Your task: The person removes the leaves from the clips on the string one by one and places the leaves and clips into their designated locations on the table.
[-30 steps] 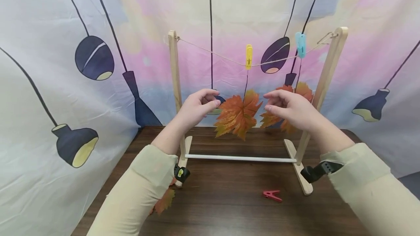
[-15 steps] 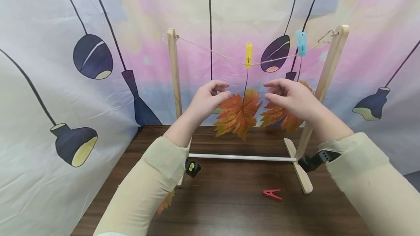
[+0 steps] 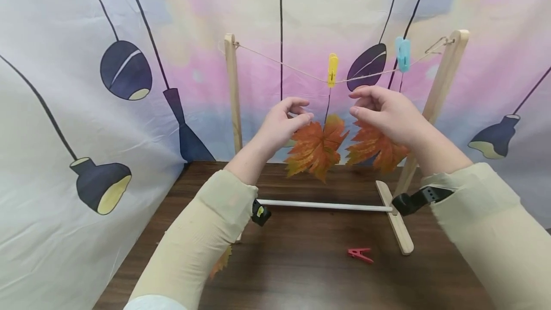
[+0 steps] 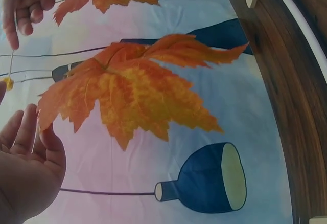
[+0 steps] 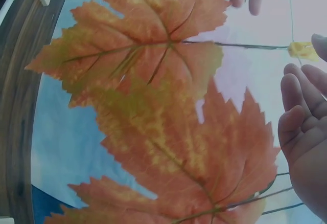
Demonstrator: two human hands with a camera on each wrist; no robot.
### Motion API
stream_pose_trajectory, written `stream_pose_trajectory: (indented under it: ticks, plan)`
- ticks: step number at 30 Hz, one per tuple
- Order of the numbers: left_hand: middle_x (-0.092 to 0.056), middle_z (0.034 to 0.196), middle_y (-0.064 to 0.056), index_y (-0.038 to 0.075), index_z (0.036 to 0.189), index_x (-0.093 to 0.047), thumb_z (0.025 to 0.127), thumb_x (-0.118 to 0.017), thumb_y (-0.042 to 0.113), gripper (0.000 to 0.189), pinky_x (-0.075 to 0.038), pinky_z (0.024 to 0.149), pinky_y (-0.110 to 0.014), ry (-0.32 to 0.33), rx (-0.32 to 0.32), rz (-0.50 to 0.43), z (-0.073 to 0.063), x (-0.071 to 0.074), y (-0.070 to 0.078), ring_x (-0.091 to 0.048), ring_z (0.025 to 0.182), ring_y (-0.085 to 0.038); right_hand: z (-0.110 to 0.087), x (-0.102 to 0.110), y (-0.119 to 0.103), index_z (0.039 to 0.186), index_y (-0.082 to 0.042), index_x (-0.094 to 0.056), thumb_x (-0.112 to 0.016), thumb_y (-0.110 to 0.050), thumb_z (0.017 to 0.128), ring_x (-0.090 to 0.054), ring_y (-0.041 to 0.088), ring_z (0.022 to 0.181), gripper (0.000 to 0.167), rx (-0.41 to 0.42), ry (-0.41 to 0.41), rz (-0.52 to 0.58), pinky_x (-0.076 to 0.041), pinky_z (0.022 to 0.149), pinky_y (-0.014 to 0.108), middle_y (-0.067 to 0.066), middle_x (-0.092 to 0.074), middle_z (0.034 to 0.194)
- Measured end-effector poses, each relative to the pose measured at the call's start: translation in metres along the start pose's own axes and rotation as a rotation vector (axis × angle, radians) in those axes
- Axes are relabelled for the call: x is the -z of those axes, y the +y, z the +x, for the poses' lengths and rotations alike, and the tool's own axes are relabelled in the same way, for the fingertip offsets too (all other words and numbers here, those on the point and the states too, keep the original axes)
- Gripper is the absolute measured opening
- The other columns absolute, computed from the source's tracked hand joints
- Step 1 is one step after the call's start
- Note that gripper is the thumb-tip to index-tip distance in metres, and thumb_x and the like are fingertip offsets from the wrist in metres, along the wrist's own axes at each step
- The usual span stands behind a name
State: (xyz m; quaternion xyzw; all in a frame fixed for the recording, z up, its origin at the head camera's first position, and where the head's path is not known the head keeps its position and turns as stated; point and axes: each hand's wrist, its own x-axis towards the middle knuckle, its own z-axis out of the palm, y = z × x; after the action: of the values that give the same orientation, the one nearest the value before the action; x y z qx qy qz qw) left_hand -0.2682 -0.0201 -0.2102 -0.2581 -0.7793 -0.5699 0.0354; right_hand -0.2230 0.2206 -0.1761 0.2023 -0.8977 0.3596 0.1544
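Two orange maple leaves hang by their stems from a string: the middle leaf (image 3: 318, 152) under a yellow clothespin (image 3: 332, 71), the right leaf (image 3: 375, 149) under a light blue clothespin (image 3: 403, 54). My left hand (image 3: 282, 126) is raised beside the middle leaf, fingers loosely bent and holding nothing. In the left wrist view its fingertips come close to the leaf's edge (image 4: 133, 93); contact is unclear. My right hand (image 3: 389, 113), likewise relaxed with nothing in it, hovers in front of the right leaf's upper part, partly covering that leaf.
A wooden stand carries the string between its left post (image 3: 232, 90) and right post (image 3: 445, 78), with a white rod (image 3: 323, 204) low down. A red clothespin (image 3: 360, 254) lies on the brown table (image 3: 310, 276). Another leaf (image 3: 221, 263) is partly hidden by the left sleeve.
Both hands have risen. My left hand has also shifted right, closer to the middle leaf. The clothespins and hanging leaves stay in place, and the head view has shifted slightly.
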Motion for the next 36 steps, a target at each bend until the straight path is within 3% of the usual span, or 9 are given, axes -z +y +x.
stream_pose_trajectory:
  ticks: [5, 11, 24, 31, 36]
  plan:
    - [-0.059, 0.106, 0.0, 0.017, 0.127, -0.056, 0.09, -0.064, 0.024, 0.038, -0.047, 0.074, -0.032, 0.044, 0.002, 0.009, 0.002, -0.007, 0.003, -0.056, 0.089, -0.018, 0.004, 0.001, -0.008, 0.13, -0.011, -0.052, -0.059, -0.034, 0.093, -0.063, 0.016, 0.083, 0.045, -0.023, 0.002, 0.02, -0.048, 0.071, 0.02, 0.007, -0.063, 0.106]
    - [-0.059, 0.107, -0.001, 0.015, 0.124, -0.059, 0.09, -0.065, 0.024, 0.036, -0.047, 0.077, -0.03, 0.07, -0.015, -0.02, 0.009, -0.017, 0.008, -0.056, 0.091, -0.017, 0.009, 0.004, -0.015, 0.13, -0.011, -0.053, -0.058, -0.035, 0.093, -0.061, 0.015, 0.083, 0.044, -0.026, 0.014, 0.021, -0.048, 0.073, 0.024, 0.007, -0.063, 0.103]
    - [-0.06, 0.102, 0.0, 0.012, 0.122, -0.06, 0.088, -0.066, 0.022, 0.035, -0.048, 0.075, -0.029, 0.129, -0.031, -0.03, 0.016, -0.023, 0.021, -0.056, 0.089, -0.014, 0.024, 0.018, -0.031, 0.13, -0.012, -0.053, -0.058, -0.038, 0.092, -0.052, 0.02, 0.081, 0.047, -0.044, 0.027, 0.003, -0.041, 0.06, 0.026, 0.003, -0.064, 0.092]
    - [-0.062, 0.101, 0.002, 0.013, 0.12, -0.061, 0.088, -0.067, 0.024, 0.035, -0.048, 0.072, -0.03, 0.159, -0.019, -0.004, 0.021, -0.022, 0.031, -0.056, 0.091, -0.014, 0.03, 0.02, -0.036, 0.132, -0.011, -0.051, -0.056, -0.04, 0.093, -0.054, 0.02, 0.084, 0.049, -0.043, 0.016, 0.006, -0.042, 0.066, 0.027, 0.005, -0.063, 0.099]
    - [-0.062, 0.101, 0.003, 0.013, 0.121, -0.061, 0.087, -0.068, 0.025, 0.037, -0.047, 0.077, -0.029, 0.161, 0.025, 0.008, 0.025, -0.027, 0.032, -0.056, 0.096, -0.012, 0.036, 0.021, -0.038, 0.134, -0.013, -0.049, -0.055, -0.042, 0.093, -0.056, 0.02, 0.087, 0.051, -0.074, 0.015, 0.022, -0.042, 0.068, 0.029, 0.005, -0.063, 0.105]
